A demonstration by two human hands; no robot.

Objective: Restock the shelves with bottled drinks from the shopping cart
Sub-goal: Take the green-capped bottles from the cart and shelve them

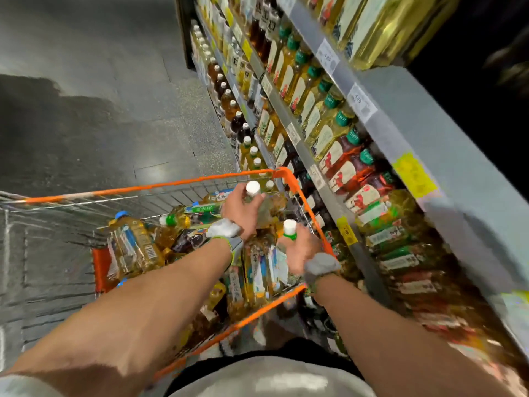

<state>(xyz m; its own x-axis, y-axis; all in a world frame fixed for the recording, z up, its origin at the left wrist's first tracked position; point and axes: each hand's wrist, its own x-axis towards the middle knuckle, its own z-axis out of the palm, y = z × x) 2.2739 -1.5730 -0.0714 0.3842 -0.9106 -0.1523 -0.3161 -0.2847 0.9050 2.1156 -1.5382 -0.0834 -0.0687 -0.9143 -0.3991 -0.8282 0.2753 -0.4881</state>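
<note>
Both of my hands are over the shopping cart (177,183), a wire basket with an orange rim, full of bottled drinks lying in a heap. My left hand (242,209) grips a bottle with a white cap (253,188) near the cart's far right corner. Nearer to me, my right hand (299,249) grips a second bottle (289,227) with a white cap and a green collar. Both bottles stand roughly upright in my fists, above the pile. The shelves (323,179) run along the right, packed with rows of tea bottles.
A large yellow bottle with a blue cap (134,242) lies at the cart's left side. Grey shelf rails carry price tags (361,103) and a yellow label (413,174). Grey tiled floor (100,96) lies open to the left and ahead of the cart.
</note>
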